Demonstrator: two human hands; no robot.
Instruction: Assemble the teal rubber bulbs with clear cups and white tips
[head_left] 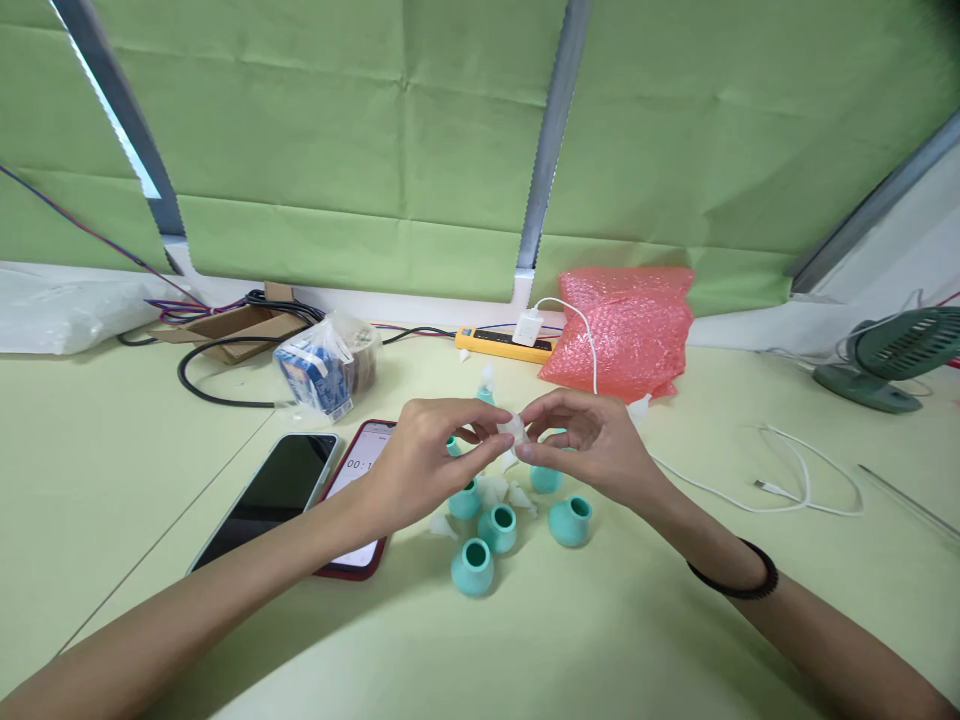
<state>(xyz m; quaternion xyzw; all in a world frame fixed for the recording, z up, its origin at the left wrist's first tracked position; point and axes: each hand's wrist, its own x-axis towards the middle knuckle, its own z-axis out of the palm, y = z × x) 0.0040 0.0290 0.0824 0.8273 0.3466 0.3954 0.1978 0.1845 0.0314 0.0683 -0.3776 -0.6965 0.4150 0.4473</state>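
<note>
Pale yellow-green tabletop [570, 650], creased green covering [300, 120] at twelve o'clock, small translucent white piece [513, 430] at dial centre, pinched by left hand [424, 455] and right hand [615, 450] fingertips, open-mouthed teal pot [493, 541] at six.

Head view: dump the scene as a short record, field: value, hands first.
left hand: thumb and index fingertips on a small white piece
right hand: fingertips on the same piece
piece shape: unclear, fingers cover part of it
below hands: teal pots, loose white bits among them
left side: dark-screen phone; red-cased phone, partly hidden by left arm
back: yellow power strip, red bubble wrap
right side: green fan
</note>
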